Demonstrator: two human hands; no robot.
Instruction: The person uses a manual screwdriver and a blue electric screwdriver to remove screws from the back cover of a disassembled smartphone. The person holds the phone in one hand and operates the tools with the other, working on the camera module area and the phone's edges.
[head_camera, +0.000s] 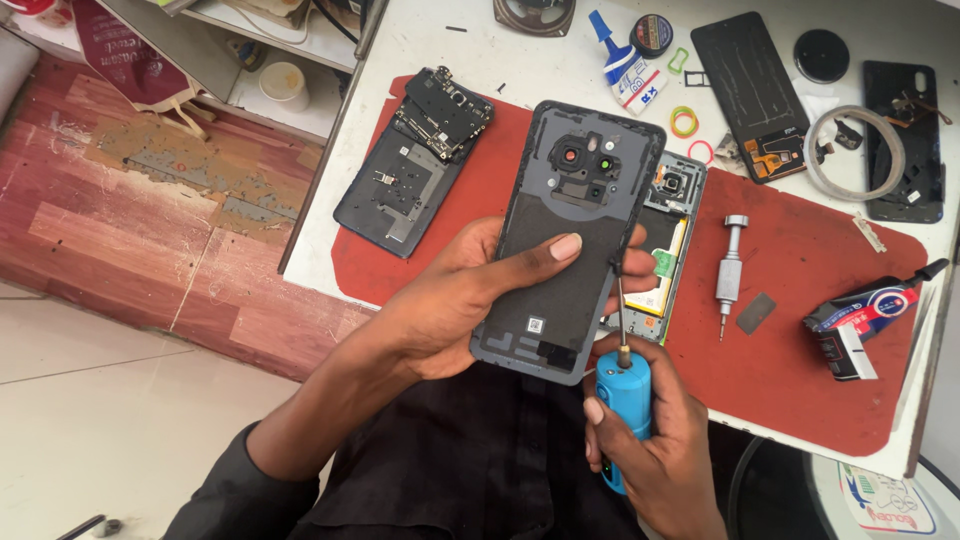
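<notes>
Holding the grey phone back cover (567, 245) in the left hand (455, 300), fingers wrapped behind it and thumb pressed flat across its inner face. Cover's long axis runs from 1 o'clock (camera cutouts) to 7 o'clock. Right hand (650, 445), at 5 o'clock from the cover, is closed round a blue screwdriver (623, 395); shaft points to 12 o'clock, tip touching the cover's right edge. Opened phone (668, 250) lies just beneath on the red mat (800, 330).
</notes>
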